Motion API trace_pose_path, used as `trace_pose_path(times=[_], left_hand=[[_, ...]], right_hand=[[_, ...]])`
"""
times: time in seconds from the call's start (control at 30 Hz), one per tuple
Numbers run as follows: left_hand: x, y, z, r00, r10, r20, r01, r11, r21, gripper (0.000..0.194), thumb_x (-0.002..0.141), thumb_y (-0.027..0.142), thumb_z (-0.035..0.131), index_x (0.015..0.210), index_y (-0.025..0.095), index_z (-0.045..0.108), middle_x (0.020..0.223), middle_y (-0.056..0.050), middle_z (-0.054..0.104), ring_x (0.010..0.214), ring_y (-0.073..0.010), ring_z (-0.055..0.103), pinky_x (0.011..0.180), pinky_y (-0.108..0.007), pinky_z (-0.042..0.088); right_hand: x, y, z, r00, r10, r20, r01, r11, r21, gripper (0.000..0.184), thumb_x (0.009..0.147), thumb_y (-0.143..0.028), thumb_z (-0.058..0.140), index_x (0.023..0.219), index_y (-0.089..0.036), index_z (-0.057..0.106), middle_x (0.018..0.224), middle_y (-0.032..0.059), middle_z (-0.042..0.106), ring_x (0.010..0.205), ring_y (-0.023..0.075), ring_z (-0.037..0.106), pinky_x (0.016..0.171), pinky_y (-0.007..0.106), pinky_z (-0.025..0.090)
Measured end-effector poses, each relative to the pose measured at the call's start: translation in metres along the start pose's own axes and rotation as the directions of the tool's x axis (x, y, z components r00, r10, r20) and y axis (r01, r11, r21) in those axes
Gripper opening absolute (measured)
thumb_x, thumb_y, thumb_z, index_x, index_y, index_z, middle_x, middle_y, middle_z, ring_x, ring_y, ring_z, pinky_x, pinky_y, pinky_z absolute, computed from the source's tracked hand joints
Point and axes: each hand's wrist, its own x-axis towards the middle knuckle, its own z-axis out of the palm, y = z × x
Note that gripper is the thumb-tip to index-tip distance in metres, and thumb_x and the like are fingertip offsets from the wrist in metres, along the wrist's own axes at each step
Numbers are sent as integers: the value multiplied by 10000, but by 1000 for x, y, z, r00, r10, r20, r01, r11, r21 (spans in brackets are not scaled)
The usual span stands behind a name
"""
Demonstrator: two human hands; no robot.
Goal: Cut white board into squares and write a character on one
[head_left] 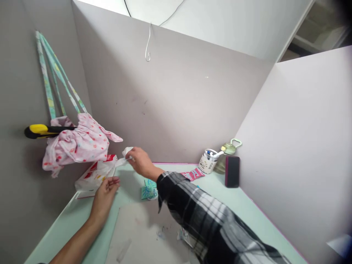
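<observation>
My right hand (141,162) reaches across to the far left of the desk, its thumb and fingers pinched on a crumpled, thin white piece (127,150). This piece runs down toward a white plastic bag (92,176) with red and yellow print; I cannot tell whether it is part of the bag. Close by the bag's right side is my left hand (107,187), its fingers loosely curled and apart, with nothing visible in them. Green-blue lettered pieces (149,190) lie beyond my right wrist, partly hidden by the sleeve.
A pink cloth pouch (79,143) hangs at left, a yellow-black handle (38,131) sticking out. On the desk (233,209) are a grey board (137,227) with scraps, red lettered pieces (194,175), a pen cup (206,164), a green bottle (228,148) and a phone (232,171). Partitions enclose it.
</observation>
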Motion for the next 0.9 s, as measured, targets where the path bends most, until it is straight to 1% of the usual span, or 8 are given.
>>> trace_pose_path(times=[0.13,0.23,0.33,0.43,0.57,0.67,0.77,0.9], left_hand=[[-7,-20,4,997,11,74,-18,994,107,361,618,484,650,855,212,633,911,-81,719,899,-293,672,875,-443,514],[-14,-22,5,992,22,128,-44,984,174,326,685,467,614,894,218,639,947,-75,716,891,-276,664,855,-420,510],[-17,-19,4,987,25,156,-59,975,214,270,731,430,592,908,231,633,968,-58,706,879,-256,654,851,-399,507],[-19,-17,4,986,26,164,-64,971,232,239,741,413,587,899,239,628,967,-48,700,850,-245,646,854,-403,506],[-18,-17,4,986,24,164,-61,973,224,245,733,420,575,890,238,623,964,-50,699,845,-244,652,853,-405,513],[-15,-18,3,987,16,158,-50,976,214,248,733,416,570,892,232,622,972,-59,700,871,-251,658,865,-408,512],[-14,-18,2,991,13,135,-41,978,203,260,736,421,560,894,224,623,977,-72,704,902,-259,664,888,-414,506],[-14,-15,2,995,23,99,-43,980,196,267,737,420,557,892,216,629,961,-79,718,899,-262,674,889,-424,512]], right_hand=[[16,18,54,960,-65,271,118,976,-185,61,914,-137,630,972,-152,645,1066,47,652,1033,208,613,916,404,502],[5,50,56,940,1,340,104,952,-288,183,951,-251,631,1100,-145,642,1153,68,648,1037,224,637,897,444,533],[-23,89,22,940,78,332,46,936,-350,251,965,-295,616,1177,-163,624,1224,85,627,1076,236,628,915,457,532],[-63,118,-32,941,164,296,-41,924,-381,264,963,-311,619,1182,-164,622,1215,84,631,1051,229,637,894,445,544],[-102,132,-99,945,298,136,-220,885,-411,244,959,-321,627,1166,-192,631,1183,82,637,1006,208,649,846,376,554],[-98,133,-125,933,359,11,-325,857,-401,236,974,-328,602,1165,-193,632,1180,79,636,994,204,649,831,365,557],[-68,130,-118,927,374,-18,-350,850,-392,233,990,-335,572,1151,-180,636,1159,61,642,979,206,653,833,375,558],[-22,116,-60,935,342,100,-277,875,-398,276,963,-340,617,1171,-159,621,1159,76,645,974,210,653,838,414,561]])
